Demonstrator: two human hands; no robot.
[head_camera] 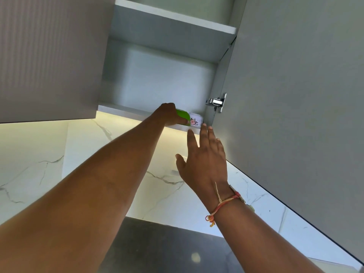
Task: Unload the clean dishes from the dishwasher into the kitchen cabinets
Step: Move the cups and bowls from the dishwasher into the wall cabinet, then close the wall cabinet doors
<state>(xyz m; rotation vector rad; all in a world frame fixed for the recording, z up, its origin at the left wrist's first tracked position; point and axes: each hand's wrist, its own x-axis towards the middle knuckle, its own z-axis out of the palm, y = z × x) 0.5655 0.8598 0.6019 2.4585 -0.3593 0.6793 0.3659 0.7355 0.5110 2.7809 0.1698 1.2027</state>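
Left hand [169, 115] is up at the cabinet, fingers curled round a green dish [183, 115]: a firm wrap, thumb underneath. What sort of dish it is, I cannot tell, as the hand hides most of it. It sits right at the front lip of the bottom shelf [120, 110], touching or just beside a white floral dish [196, 121] that stands at the shelf's right end, close to the side wall. Right hand [203, 162] is below and to the right, fingers straight and spread, holding nothing, its tips near the shelf edge under the floral dish. The door [295, 99] hangs wide open on its hinge [216, 102], and the upper shelf [177, 17] shows bare from here. So this looks like the putting-away step, with the green dish going in next to the floral one. The next move calls for sliding it further back onto the shelf before letting go, with care not to knock its neighbour; the free hand seems placed to steady that one.
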